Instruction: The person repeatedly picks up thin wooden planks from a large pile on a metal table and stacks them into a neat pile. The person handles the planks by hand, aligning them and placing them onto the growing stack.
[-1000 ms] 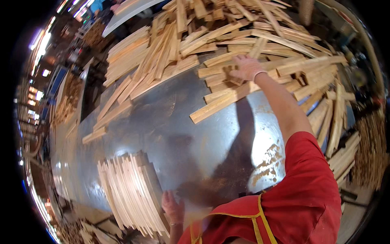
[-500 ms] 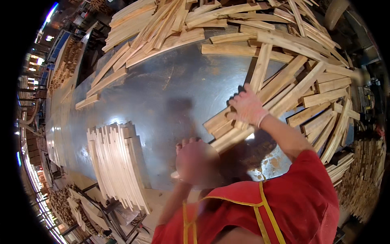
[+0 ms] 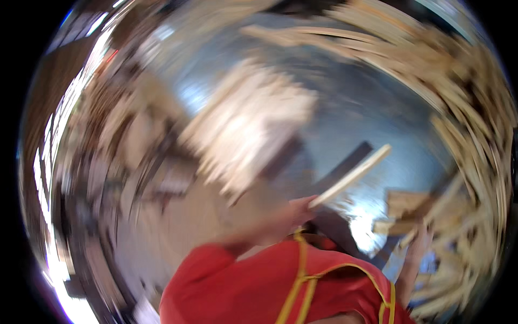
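Motion smears much of the head view. My left hand (image 3: 303,209) is closed around the near end of a narrow pale wooden strip (image 3: 353,174). The strip slants up and to the right above the metal tabletop (image 3: 350,102), and a dark shadow runs beside it. Over at the lower right, my right hand (image 3: 422,237) is a blur beside some short wooden boards (image 3: 406,204); its fingers cannot be made out. Left of the strip lies a row of pale wooden strips (image 3: 251,119), side by side on the table.
A heaped mass of loose wooden strips (image 3: 475,113) curves along the far and right sides of the table. To the left, a brownish floor (image 3: 178,232) and dark, blurred framework (image 3: 156,167) lie beyond the table's edge.
The whole view has swung leftward, so the pale row now appears nearer the middle. My left hand now shows a strip in it. My right hand appears lower and further right.
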Available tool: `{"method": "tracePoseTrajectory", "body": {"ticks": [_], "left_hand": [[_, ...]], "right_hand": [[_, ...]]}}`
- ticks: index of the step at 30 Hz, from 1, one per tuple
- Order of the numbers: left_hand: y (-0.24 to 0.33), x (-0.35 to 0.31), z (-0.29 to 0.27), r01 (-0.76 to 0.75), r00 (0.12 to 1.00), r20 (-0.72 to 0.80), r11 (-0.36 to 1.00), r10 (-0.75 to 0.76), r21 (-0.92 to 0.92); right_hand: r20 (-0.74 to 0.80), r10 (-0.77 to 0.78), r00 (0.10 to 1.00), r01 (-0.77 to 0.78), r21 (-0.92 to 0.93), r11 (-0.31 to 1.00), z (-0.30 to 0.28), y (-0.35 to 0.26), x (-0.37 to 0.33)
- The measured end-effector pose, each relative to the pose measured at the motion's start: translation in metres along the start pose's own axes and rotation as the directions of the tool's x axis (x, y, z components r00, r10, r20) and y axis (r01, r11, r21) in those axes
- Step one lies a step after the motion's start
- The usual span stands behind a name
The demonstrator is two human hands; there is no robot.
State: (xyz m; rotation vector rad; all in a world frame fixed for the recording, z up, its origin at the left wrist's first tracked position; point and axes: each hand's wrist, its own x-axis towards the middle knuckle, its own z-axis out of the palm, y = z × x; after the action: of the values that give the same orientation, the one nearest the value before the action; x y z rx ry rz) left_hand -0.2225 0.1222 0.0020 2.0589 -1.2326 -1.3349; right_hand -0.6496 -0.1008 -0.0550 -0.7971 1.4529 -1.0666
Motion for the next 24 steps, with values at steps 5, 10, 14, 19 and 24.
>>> {"method": "tracePoseTrajectory", "body": {"ticks": [5, 10, 14, 19, 24], "left_hand": [[-0.023, 0.024, 0.001, 0.059, 0.994, -0.081, 0.984, -0.073, -0.166], [-0.007, 0.047, 0.004, 0.115, 0.973, -0.226, 0.957, -0.054, 0.268], [-0.012, 0.03, -0.04, 0.236, 0.909, -0.37, 0.969, -0.192, 0.075], [-0.13, 0.019, -0.078, 0.378, 0.751, -0.614, 0.604, 0.243, 0.702], [-0.053, 0.048, -0.057, 0.26, 0.847, -0.425, 0.447, 0.32, 0.856]], "right_hand": [[0.553, 0.153, 0.819, -0.215, 0.05, 0.975, 0.101, 0.129, -0.118], [0.774, 0.377, 0.509, -0.19, -0.326, 0.926, 0.231, 0.107, -0.207], [0.875, 0.152, 0.46, -0.089, -0.125, 0.988, 0.226, 0.079, -0.16], [0.353, -0.03, 0.935, 0.158, -0.342, 0.926, 0.113, -0.006, -0.07], [-0.256, -0.497, 0.829, 0.124, -0.783, 0.61, -0.09, -0.006, 0.014]]}}
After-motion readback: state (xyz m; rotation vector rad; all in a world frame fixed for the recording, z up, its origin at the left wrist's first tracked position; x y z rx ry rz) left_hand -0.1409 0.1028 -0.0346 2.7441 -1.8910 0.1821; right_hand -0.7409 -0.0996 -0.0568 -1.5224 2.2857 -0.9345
